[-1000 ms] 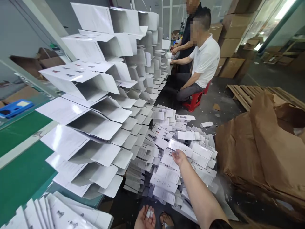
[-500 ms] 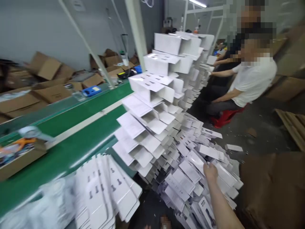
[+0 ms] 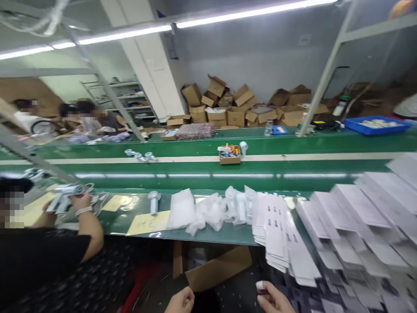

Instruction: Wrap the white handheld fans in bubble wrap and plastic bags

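White cards now ahead, right hand withdrawn from pile

Only my two hands show, at the bottom edge of the view, and both are bare: no gloves, rings or sleeves reach them. My right hand wears a white wrap of tape or a finger cot on one fingertip. My left hand has nothing on it.

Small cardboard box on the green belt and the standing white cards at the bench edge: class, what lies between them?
Head view: only bare green belt separates small cardboard box from white cards.
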Available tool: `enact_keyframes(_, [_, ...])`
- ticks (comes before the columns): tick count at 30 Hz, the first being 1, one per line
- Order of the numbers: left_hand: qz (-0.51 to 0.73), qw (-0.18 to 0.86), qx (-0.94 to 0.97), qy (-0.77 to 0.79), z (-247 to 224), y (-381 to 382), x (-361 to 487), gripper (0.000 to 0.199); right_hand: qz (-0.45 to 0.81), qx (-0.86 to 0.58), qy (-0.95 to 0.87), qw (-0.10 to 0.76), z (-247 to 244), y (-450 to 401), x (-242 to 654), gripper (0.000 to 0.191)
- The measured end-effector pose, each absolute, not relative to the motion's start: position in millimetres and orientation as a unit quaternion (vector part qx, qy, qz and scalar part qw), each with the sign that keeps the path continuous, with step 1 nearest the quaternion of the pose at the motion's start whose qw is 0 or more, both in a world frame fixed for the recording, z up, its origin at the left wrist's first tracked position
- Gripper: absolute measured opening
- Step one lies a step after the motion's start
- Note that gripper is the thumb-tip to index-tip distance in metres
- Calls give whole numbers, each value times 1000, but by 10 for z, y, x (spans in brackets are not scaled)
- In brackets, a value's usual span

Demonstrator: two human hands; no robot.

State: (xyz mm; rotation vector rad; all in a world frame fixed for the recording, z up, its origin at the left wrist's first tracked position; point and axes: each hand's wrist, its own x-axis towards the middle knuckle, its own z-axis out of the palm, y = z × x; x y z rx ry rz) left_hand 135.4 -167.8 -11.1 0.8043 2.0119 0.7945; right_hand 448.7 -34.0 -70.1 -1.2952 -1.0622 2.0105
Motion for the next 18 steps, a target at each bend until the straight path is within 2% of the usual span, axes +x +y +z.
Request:
enact_keyframes(3, [266,319,452,789,301,-1782,460,15,736,-392,-498,238,-295,-153,3605,38])
enact_keyframes(6, [320,261,478,775,669,-1582,-432,14,735,-379,-508,241,-4,-76,2612,36])
enact_keyframes(9, [380,175,429,801,888,-1168,-1178,10,763,-383,-488,179,247,-235,1616,31])
enact_keyframes(12, [399,107,314,855,895,-712,-1689,38,775,-361,-503,126,415,-533,877,30])
enact_keyframes(15, [363,118,207,901,764,-353,-1997,63,785,-334,-516,73,413,-783,528,33])
enact_keyframes(16, [349,138,188,908,719,-267,-2073,65,787,-341,-510,56,383,-832,489,32])
enact_keyframes(18, [330,181,170,911,660,-141,-2198,53,785,-378,-489,46,320,-867,491,29])
